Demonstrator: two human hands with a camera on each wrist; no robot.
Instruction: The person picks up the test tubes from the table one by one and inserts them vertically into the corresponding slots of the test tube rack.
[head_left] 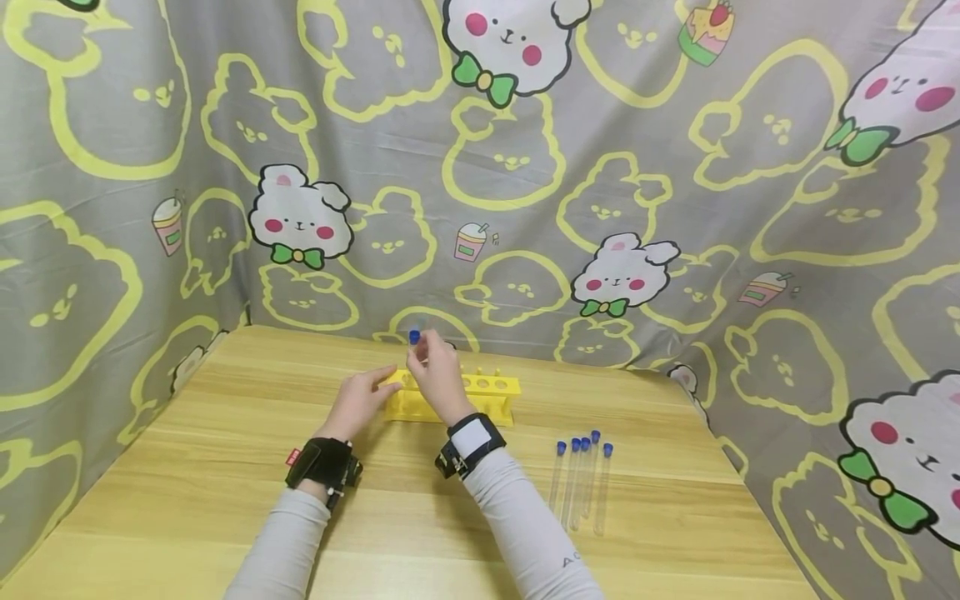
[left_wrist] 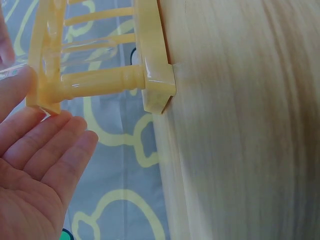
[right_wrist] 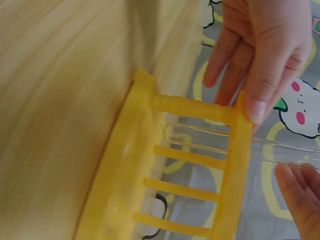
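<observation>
A yellow test-tube rack (head_left: 457,397) stands toward the back of the wooden tabletop (head_left: 225,467). The left hand (head_left: 362,398) steadies its left end, fingers straight, thumb resting on the top bar. The right hand (head_left: 435,372) pinches a clear blue-capped tube (head_left: 414,337) and holds it upright in the rack's leftmost hole, its round bottom just short of the base. Five more capped tubes (head_left: 581,479) lie together to the right. The right sleeve (head_left: 525,533) carries pale lettering, too small to read.
</observation>
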